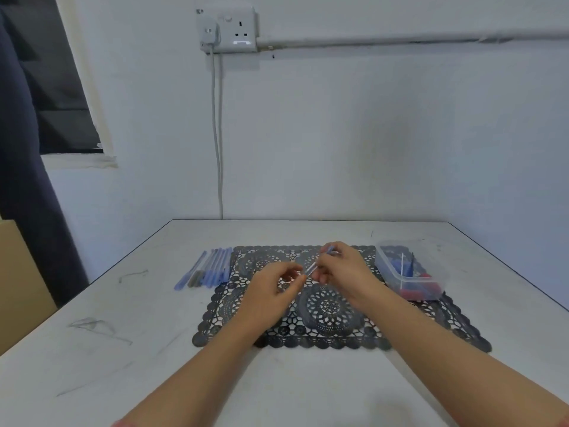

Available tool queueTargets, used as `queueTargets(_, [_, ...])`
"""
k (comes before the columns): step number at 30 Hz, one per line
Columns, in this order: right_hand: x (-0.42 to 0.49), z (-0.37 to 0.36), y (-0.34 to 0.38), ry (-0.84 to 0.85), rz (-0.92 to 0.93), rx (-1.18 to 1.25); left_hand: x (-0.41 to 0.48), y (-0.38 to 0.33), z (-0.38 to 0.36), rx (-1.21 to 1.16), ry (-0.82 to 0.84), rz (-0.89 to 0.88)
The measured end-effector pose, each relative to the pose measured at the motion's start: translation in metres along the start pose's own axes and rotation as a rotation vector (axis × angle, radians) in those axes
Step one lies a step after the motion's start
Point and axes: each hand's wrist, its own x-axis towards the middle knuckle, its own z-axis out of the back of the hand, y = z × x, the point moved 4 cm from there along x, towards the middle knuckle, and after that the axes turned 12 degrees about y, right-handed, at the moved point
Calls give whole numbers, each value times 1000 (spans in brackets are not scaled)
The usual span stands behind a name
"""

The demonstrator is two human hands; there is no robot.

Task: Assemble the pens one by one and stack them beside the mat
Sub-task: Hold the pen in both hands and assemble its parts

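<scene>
Head view. Both hands worked above the black lace mat (332,306), which lay on the white table (123,303). The right hand (341,269) pinched a clear pen barrel (314,265) between thumb and fingers and held it tilted in the air over the far middle of the mat, its blue end pointing up and away. The left hand (268,291) had its fingertips drawn together at the barrel's lower end. Blur hid whether they clamped a small part, touched the barrel itself, or held nothing, so its grip could not be told. A row of finished pens (207,268) lay side by side on the table just beside the mat's left edge. A clear plastic container (385,266) of loose parts sat at the mat's far right corner.

Judged step: fitting a part into the open end of the barrel.

Likely faults: a small part released off-axis could drop and lodge in the mat's openwork. A forced, misaligned push could jam or bend a thin insert. A pen set down carelessly could roll the others out of their row, since round barrels lay unrestrained on a smooth top.
</scene>
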Motion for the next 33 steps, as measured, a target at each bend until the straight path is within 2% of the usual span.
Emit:
queueTargets(4, [-8,6,-7,-6,36,172,0,5,1,17,-5,56])
queueTargets(7, [-9,11,-16,13,53,183,1,3,3,39,-16,51])
queueTargets(20, [-10,28,-27,11,21,-149,1,10,8,77,-5,35])
queueTargets(33, [-10,30,-27,47,63,-231,1,7,11,84,9,0])
